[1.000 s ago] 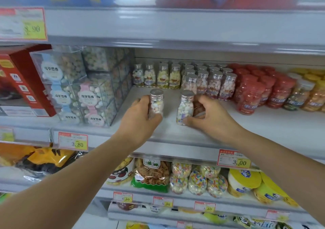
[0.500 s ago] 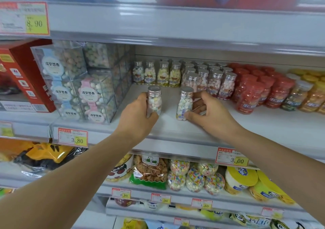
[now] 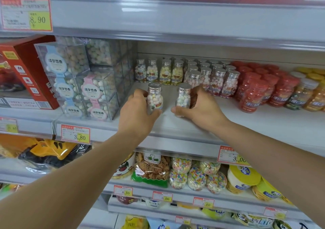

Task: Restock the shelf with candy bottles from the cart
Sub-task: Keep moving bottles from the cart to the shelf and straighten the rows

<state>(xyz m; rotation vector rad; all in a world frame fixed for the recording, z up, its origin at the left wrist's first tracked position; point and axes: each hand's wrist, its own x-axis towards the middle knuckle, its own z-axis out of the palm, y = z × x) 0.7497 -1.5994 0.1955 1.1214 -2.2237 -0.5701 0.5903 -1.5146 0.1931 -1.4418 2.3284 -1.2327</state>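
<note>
A: What takes up most room?
B: The shelf. Clear boxes are stacked at its left, red bottles crowd its right, and a back row of silver-capped bottles stands between them.
A: And the hands?
B: The left hand has its fingers curled round the left bottle. The right hand grips the right bottle, thumb low in front. Both bottles are upright and apart, just before the back row. Whether their bases touch the shelf, I cannot tell.
</note>
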